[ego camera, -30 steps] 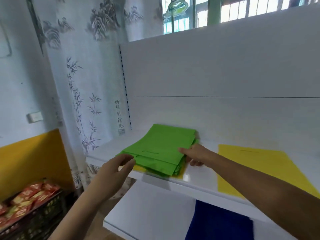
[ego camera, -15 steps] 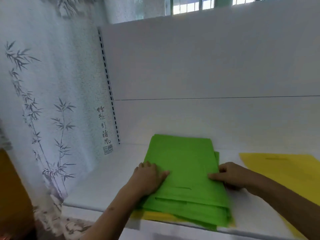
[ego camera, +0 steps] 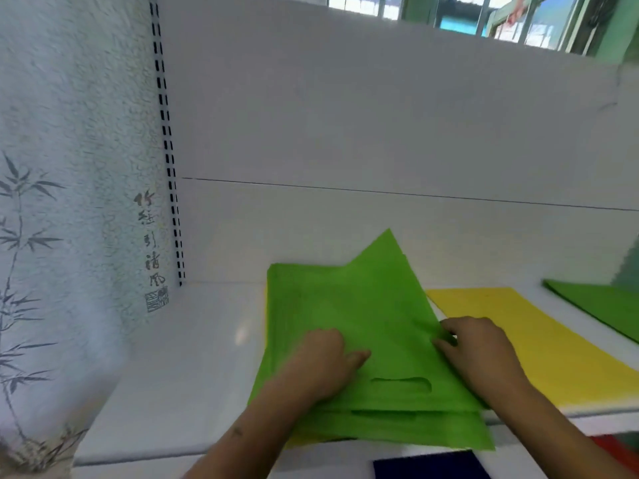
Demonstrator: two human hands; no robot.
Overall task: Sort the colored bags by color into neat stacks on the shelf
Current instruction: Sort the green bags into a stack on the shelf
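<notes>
A stack of light green bags (ego camera: 349, 305) lies on the white shelf (ego camera: 193, 368), with a yellow bag edge showing under its front. My left hand (ego camera: 321, 361) rests on the stack's left part, fingers curled on the top bag. My right hand (ego camera: 480, 350) grips the right edge of the top green bags. The top bag sits skewed, one corner sticking up at the back. A flat yellow bag (ego camera: 539, 340) lies to the right, and a darker green bag (ego camera: 601, 305) beyond it.
The shelf's white back panel (ego camera: 380, 133) rises behind the stack, with a slotted upright (ego camera: 169, 167) at its left. A bamboo-print curtain (ego camera: 69, 202) hangs at the left. A dark blue bag (ego camera: 428, 466) and something red (ego camera: 615, 451) show below the shelf's front edge.
My view has come closer and shifted right. The top green bag has turned askew, its far corner now pointing up. Both hands stay on the stack; a darker green bag came into view.
</notes>
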